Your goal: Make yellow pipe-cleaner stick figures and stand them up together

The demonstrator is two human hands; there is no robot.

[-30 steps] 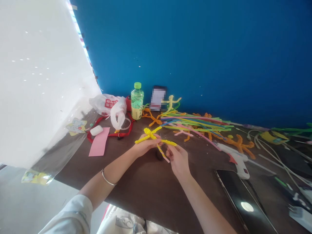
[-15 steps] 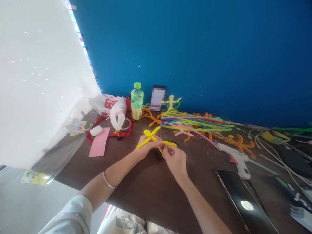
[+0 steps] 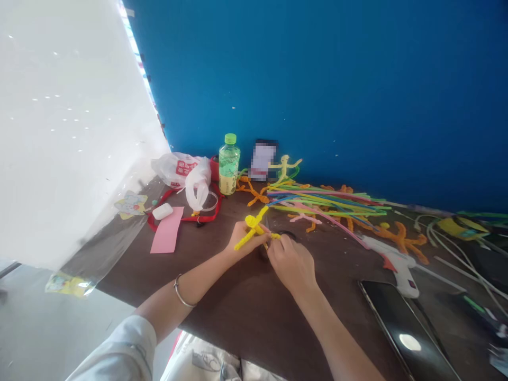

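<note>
Between my hands is a yellow pipe cleaner figure (image 3: 251, 222) with a round coiled head and thick wound arms. My left hand (image 3: 243, 242) is closed around its body, head end upward. At its lower end, my right hand (image 3: 290, 260) pinches one leg, and most of that leg is covered by my fingers. Just beyond my hands lie a bundle of loose coloured pipe cleaners (image 3: 329, 202) and a pink pipe cleaner figure (image 3: 304, 217). A dark round object behind my fingers is mostly hidden.
A green-capped drink bottle (image 3: 229, 166), a white plastic bag (image 3: 196, 182) and a propped phone (image 3: 263, 159) stand along the blue wall. Pink paper (image 3: 166, 233) lies left. Toward the right are a glue gun (image 3: 397, 262), an orange figure (image 3: 405, 241), cables and a large phone (image 3: 405, 323).
My right hand has turned over the yellow figure's leg, which now shows less beyond my fingers. The whole view has shifted slightly, with things appearing further right.
</note>
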